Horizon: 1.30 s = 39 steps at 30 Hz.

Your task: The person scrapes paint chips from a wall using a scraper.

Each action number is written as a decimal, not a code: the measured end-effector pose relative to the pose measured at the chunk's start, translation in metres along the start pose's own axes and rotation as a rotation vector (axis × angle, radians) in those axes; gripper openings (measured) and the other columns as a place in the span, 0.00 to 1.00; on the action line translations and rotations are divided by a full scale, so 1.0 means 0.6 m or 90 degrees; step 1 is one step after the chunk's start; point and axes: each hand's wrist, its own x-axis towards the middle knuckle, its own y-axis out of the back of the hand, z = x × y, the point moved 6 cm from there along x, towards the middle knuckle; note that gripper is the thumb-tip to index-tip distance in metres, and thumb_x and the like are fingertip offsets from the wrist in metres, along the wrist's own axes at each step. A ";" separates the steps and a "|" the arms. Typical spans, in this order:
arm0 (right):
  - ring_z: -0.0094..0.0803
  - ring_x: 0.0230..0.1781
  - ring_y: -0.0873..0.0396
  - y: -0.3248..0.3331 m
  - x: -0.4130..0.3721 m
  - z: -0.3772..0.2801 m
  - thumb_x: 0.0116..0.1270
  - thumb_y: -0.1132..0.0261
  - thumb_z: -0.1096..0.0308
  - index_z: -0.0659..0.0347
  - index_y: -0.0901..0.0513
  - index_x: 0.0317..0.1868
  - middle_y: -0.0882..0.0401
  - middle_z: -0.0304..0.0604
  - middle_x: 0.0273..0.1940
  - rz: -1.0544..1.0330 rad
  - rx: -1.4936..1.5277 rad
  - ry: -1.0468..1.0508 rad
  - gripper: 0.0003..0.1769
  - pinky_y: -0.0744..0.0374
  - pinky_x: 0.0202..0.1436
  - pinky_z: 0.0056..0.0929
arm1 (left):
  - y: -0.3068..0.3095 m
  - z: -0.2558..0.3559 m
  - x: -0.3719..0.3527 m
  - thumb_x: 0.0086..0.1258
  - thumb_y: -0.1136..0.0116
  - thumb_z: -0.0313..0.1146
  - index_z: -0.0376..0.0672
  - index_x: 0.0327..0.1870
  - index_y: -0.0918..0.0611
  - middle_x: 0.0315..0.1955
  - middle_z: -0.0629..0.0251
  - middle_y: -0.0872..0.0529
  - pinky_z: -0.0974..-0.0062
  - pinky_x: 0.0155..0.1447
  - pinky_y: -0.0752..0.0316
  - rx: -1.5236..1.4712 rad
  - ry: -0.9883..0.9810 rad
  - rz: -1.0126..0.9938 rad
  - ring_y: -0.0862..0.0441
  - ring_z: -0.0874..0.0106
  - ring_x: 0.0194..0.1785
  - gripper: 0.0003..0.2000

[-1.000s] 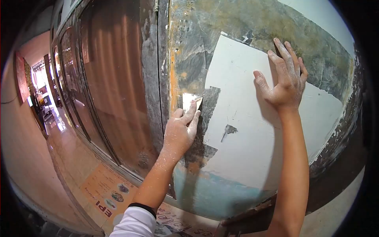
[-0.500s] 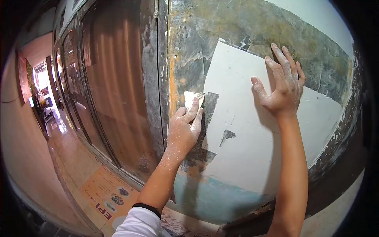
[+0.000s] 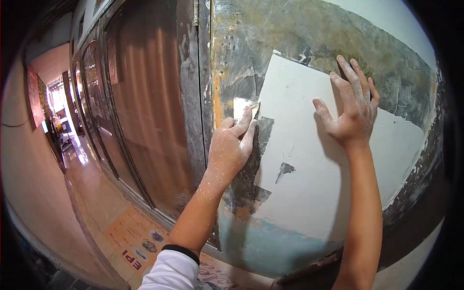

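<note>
My left hand (image 3: 231, 145), dusted with white powder, grips a flat metal scraper (image 3: 245, 108) whose blade lies against the dark, stained wall panel (image 3: 237, 79). The scraper is beside the left edge of a large white coated area (image 3: 299, 121). My right hand (image 3: 354, 108) rests on the upper part of this white area, fingers spread and holding nothing, with its fingertips over the dark surface above. A small dark bare patch (image 3: 286, 168) shows within the white coating.
Left of the panel is a dark frame with glass (image 3: 145, 106) and a brownish curtain behind it. A printed orange banner (image 3: 137, 241) lies on the tiled floor below. A corridor (image 3: 79, 154) runs back at the far left, beside a pale wall (image 3: 34, 179).
My left hand has moved the scraper slightly up along the panel. The whole view has shifted a little, and my right hand stays spread on the same part of the wall.
</note>
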 end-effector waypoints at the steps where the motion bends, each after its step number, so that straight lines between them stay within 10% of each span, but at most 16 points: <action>1: 0.33 0.81 0.35 0.000 -0.001 0.001 0.58 0.26 0.44 0.45 0.14 0.56 0.26 0.30 0.77 0.001 -0.004 0.001 0.27 0.45 0.84 0.52 | 0.001 0.000 0.004 0.76 0.34 0.33 0.42 0.65 0.14 0.24 0.55 0.26 0.64 0.37 0.29 0.002 -0.020 0.003 0.25 0.61 0.29 0.18; 24: 0.32 0.81 0.36 -0.003 -0.004 0.007 0.59 0.26 0.40 0.44 0.13 0.56 0.27 0.29 0.77 -0.006 0.004 -0.003 0.28 0.47 0.85 0.50 | 0.043 0.085 0.175 0.78 0.36 0.39 0.45 0.65 0.14 0.28 0.45 0.18 0.59 0.43 0.26 0.032 -0.158 0.029 0.20 0.54 0.31 0.18; 39: 0.37 0.82 0.35 -0.002 -0.005 0.007 0.61 0.26 0.45 0.45 0.15 0.57 0.27 0.32 0.77 -0.002 0.021 0.015 0.26 0.47 0.84 0.53 | -0.001 -0.010 -0.037 0.76 0.34 0.35 0.44 0.65 0.14 0.26 0.54 0.24 0.63 0.39 0.27 -0.021 -0.027 -0.005 0.23 0.60 0.29 0.18</action>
